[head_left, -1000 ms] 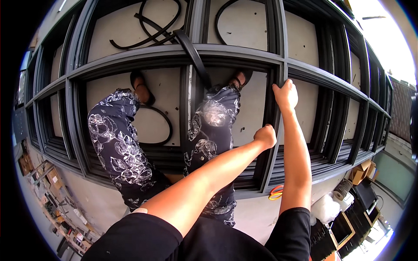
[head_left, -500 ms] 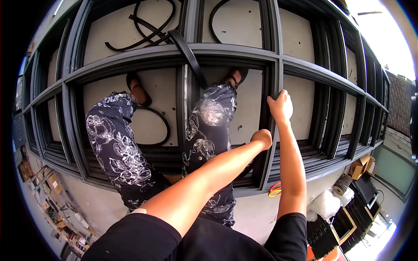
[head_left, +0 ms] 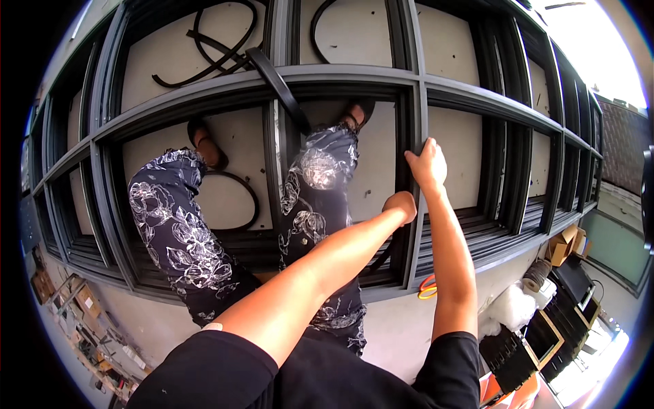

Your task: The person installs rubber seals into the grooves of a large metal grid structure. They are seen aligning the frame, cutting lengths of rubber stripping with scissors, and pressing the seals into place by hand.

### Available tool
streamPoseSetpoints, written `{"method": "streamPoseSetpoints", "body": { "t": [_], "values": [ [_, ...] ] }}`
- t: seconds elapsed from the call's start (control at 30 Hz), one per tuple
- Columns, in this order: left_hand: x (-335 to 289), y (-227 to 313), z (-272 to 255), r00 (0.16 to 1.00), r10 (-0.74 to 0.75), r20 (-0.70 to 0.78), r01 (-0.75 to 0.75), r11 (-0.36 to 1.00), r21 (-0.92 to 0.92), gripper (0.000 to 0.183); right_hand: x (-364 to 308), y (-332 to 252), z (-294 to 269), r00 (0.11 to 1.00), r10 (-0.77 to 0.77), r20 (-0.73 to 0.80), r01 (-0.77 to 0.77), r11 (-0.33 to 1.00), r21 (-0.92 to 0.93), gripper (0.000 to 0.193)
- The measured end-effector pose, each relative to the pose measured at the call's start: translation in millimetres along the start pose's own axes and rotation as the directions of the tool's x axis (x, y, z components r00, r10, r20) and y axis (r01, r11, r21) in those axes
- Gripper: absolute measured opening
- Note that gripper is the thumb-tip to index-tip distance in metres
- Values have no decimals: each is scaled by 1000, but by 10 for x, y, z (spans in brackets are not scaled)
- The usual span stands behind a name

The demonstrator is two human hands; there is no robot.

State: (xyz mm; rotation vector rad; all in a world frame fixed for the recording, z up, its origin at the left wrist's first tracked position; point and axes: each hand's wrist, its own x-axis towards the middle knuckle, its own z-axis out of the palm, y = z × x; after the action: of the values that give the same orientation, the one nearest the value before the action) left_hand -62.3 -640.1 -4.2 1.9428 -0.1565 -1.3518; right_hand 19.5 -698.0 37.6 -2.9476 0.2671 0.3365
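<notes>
Grey metal window frames [head_left: 340, 73] lie stacked around my legs. My right hand [head_left: 429, 167] is closed over an upright bar [head_left: 422, 109] of the top frame, its thumb on the bar's left side. Just below and left of it, my left hand [head_left: 400, 204] reaches in against the inner side of the same bar. The fingers of that hand are hidden behind the hand and the bar. A flat black rubber strip [head_left: 278, 87] drapes across the frame's crossbar, and its lower end drops beside my knee.
My feet stand inside the frame openings. Loops of black strip [head_left: 253, 204] lie on the floor there. Orange-handled scissors [head_left: 427, 287] rest at the frame's near edge. To the right are a white plastic bag [head_left: 512, 307], a cardboard box [head_left: 563, 245] and black profiles [head_left: 507, 365].
The whole view has shifted, so the frame and hands appear slightly further left. Both hands keep about the same place on the bar.
</notes>
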Motion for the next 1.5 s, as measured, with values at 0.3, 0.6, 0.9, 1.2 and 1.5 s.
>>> {"method": "streamPoseSetpoints", "body": {
  "t": [0.3,0.6,0.9,1.2,1.5],
  "values": [
    [-169,97,0,994,-86,-62,73,980,-186,16,-242,114,12,994,89,66,-90,996,13,48],
    [-124,56,149,997,74,15,-76,965,252,31,-558,210,32,995,97,32,-97,995,14,47],
    [-280,205,201,874,106,474,-437,598,672,39,-747,346,119,990,137,41,-139,990,32,49],
    [-301,28,327,936,51,347,-217,862,458,55,-991,444,44,985,144,91,-147,989,31,53],
    [-426,80,237,865,77,496,-367,772,519,43,-1203,595,102,983,151,103,-154,988,16,56]
  ]
}}
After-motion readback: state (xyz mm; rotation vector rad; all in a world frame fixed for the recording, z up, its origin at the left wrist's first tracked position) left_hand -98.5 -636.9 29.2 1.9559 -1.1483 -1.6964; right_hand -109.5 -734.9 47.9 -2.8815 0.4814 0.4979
